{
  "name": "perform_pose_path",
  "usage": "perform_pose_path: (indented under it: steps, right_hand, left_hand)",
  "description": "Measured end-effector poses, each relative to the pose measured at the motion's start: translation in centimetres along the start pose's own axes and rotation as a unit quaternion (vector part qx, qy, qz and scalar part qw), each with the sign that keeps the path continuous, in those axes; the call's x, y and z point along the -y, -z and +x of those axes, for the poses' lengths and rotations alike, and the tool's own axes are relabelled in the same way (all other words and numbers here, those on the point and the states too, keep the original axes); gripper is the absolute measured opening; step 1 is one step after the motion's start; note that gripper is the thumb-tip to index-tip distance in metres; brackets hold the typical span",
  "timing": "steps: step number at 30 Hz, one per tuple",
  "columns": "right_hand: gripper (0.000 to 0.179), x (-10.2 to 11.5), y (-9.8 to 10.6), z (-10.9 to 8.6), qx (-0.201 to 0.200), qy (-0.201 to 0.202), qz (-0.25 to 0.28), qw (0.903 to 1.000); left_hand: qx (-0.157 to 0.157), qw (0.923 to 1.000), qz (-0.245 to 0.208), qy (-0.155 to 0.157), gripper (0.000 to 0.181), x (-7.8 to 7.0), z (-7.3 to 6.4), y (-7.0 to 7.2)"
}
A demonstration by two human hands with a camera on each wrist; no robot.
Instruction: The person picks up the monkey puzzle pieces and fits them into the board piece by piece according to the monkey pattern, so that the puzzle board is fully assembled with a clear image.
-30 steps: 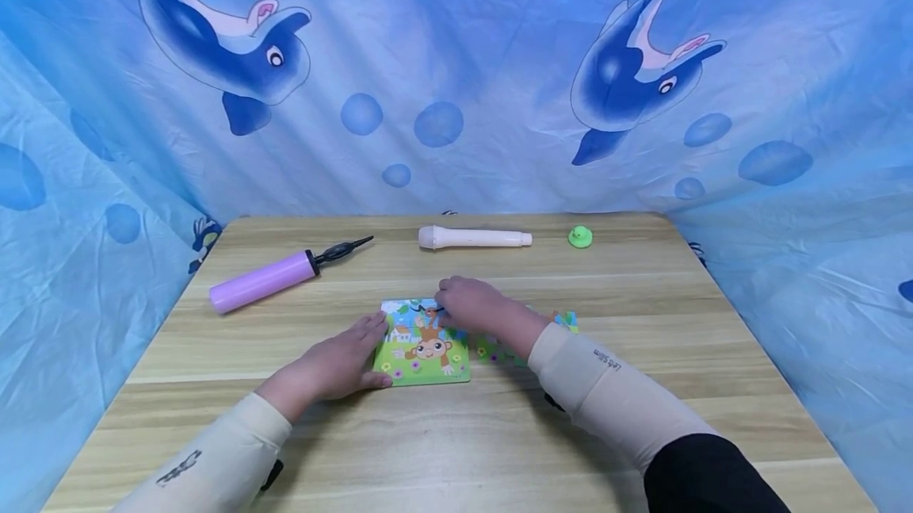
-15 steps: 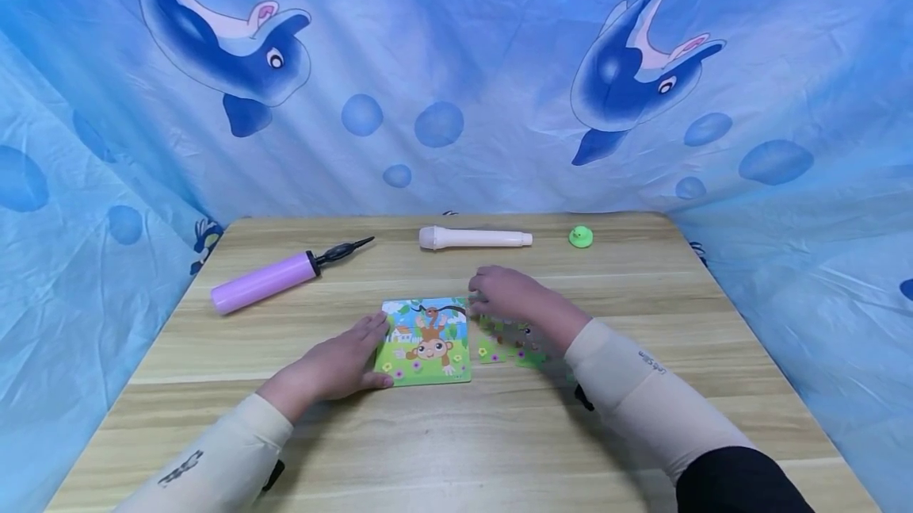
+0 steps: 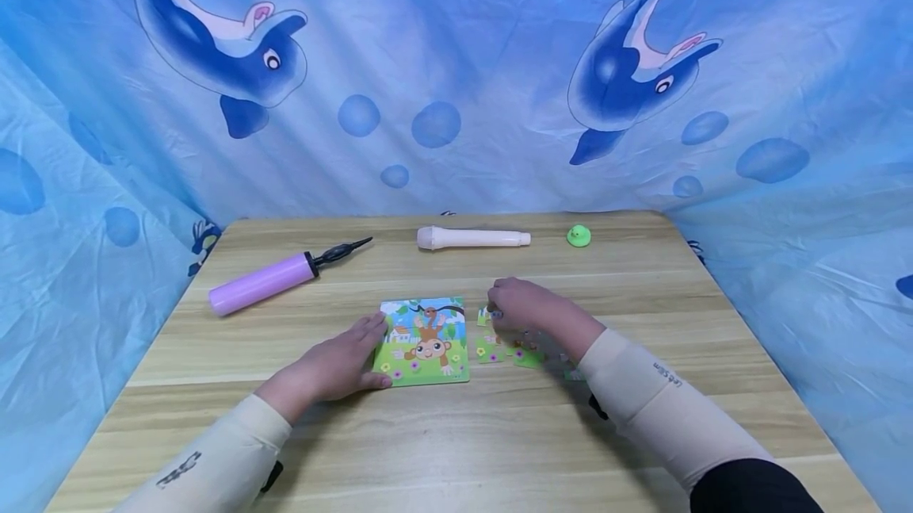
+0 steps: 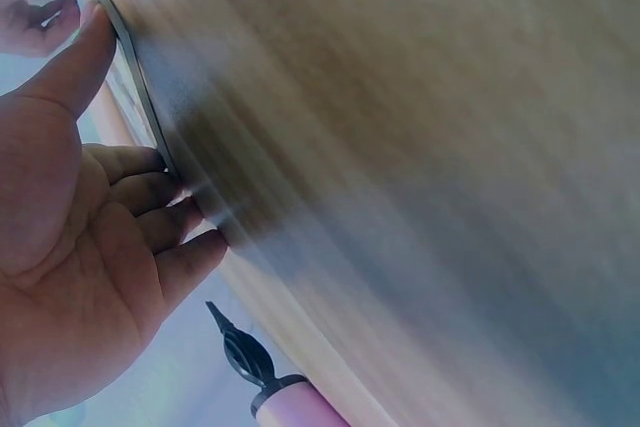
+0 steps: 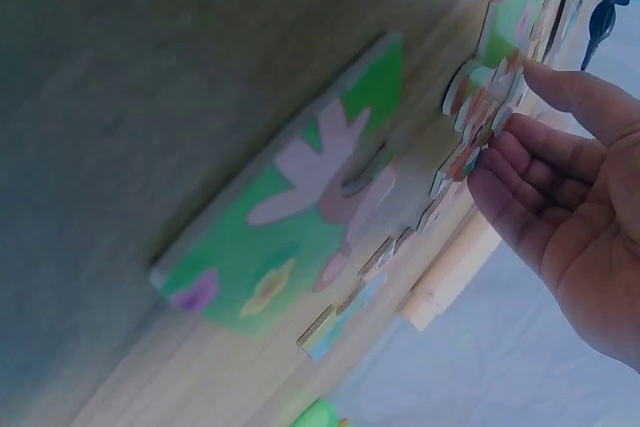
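A square picture board [image 3: 421, 370] with a monkey hanging from a branch lies flat near the table's middle. My left hand [image 3: 338, 362] rests along its left side, fingers fairly straight at the edge and thumb at the near corner. To the right of the board, my right hand [image 3: 531, 308] reaches down over loose puzzle pieces [image 3: 528, 358]. In the right wrist view its thumb and fingertips close in on a puzzle piece [image 5: 508, 97] among others. A larger-looking green piece [image 5: 285, 217] with a pale hand print lies nearer that camera. My right forearm covers some pieces.
At the back left lies a purple hand pump [image 3: 264, 283] with a black nozzle. A white toy microphone [image 3: 474, 238] lies along the back, and a small green rubber duck [image 3: 578, 236] stands to its right. Blue dolphin-print curtains [image 3: 456, 61] surround the wooden table [image 3: 442, 449].
My right hand has moved from the board's upper right corner rightward to the loose pieces. A small piece now shows just left of its fingers. The left hand has stayed in place.
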State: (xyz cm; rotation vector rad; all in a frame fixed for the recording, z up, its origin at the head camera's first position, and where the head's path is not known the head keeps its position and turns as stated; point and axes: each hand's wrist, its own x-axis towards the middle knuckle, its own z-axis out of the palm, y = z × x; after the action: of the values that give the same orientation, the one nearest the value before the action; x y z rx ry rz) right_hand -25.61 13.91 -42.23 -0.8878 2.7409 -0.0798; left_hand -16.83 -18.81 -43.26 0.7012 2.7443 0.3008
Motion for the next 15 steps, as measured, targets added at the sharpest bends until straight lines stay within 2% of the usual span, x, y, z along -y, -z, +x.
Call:
perform_pose_path:
  steps: [5, 11, 15]
  right_hand:
    - [0.027, 0.0, -0.2, 0.0, 0.001, 0.002, -0.009, 1.0000]
    - [0.018, -0.1, -0.2, 0.2, -0.044, 0.022, -0.006, 0.9988]
    - [0.017, 0.9, 0.2, 0.7, -0.064, 0.042, -0.007, 0.9970]
  left_hand:
    - [0.000, 1.0000, -0.005, 0.001, 0.093, 0.0, 0.0, -0.1]
    - [-0.001, 1.0000, -0.005, 0.001, 0.094, 0.0, 0.0, -0.2]
    - [-0.004, 1.0000, -0.004, 0.002, 0.094, 0.0, 0.0, -0.2]
